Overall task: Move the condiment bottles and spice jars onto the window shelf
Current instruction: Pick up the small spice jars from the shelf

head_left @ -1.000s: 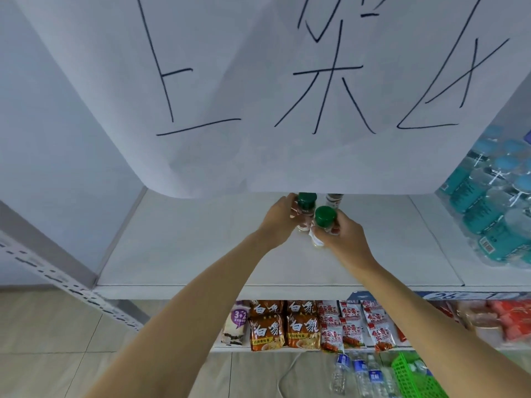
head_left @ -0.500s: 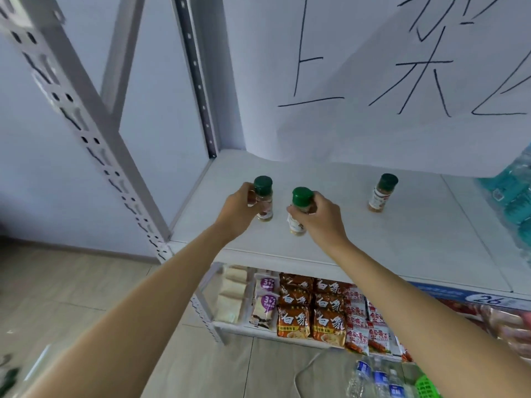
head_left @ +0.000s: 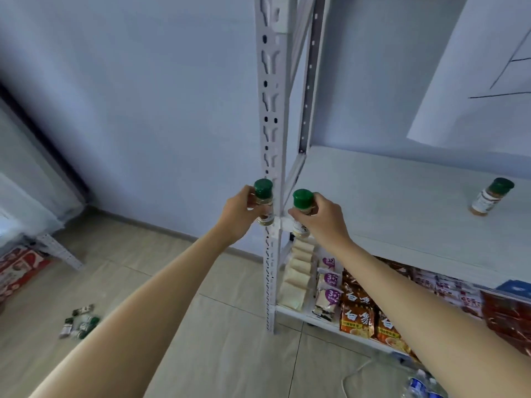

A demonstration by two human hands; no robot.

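Head view | left hand (head_left: pixel 238 215) grips jar (head_left: pixel 263 202), right hand (head_left: pixel 323 218) grips second jar (head_left: pixel 301 212) | you should carry both upright, clear of post (head_left: pixel 271 110).

Both bare forearms reach forward and slightly inward, with the two hands level, near each other and apart. The left hand (head_left: pixel 240 215) has its fingers curled round a green-capped spice jar (head_left: pixel 263 202), gripping the body below the cap, thumb side toward the viewer. The right hand (head_left: pixel 323 218) wraps a second green-capped jar (head_left: pixel 301 209) from the right, knuckles up, the cap standing clear above the fingers. Its thumb seems to press the jar's near side, though motion blur makes that uncertain.
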